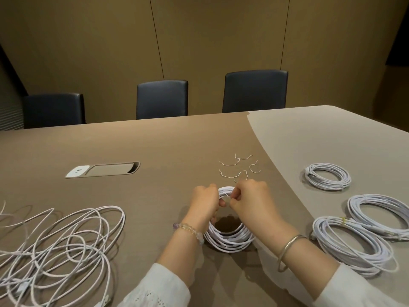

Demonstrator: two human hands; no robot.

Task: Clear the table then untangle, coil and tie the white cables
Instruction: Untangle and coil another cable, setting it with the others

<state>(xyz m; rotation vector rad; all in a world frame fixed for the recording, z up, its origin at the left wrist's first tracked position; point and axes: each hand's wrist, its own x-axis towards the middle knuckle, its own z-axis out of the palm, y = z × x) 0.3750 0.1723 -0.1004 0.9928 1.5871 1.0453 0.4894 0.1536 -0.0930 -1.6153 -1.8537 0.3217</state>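
Over the coil [228, 239], both hands pinching

White lace-patterned sleeves [155, 289] at 6 o'clock; beaded bracelet [190, 231] on left wrist, plain silver bangle [290, 251] on right.

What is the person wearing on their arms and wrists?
Both arms have white sleeves; the left sleeve shows lacy openwork. The left hand has a bracelet of pale beads at its wrist; the right hand has a plain silver-coloured bangle.

Four coiled cables [230, 237], three chairs [162, 99]
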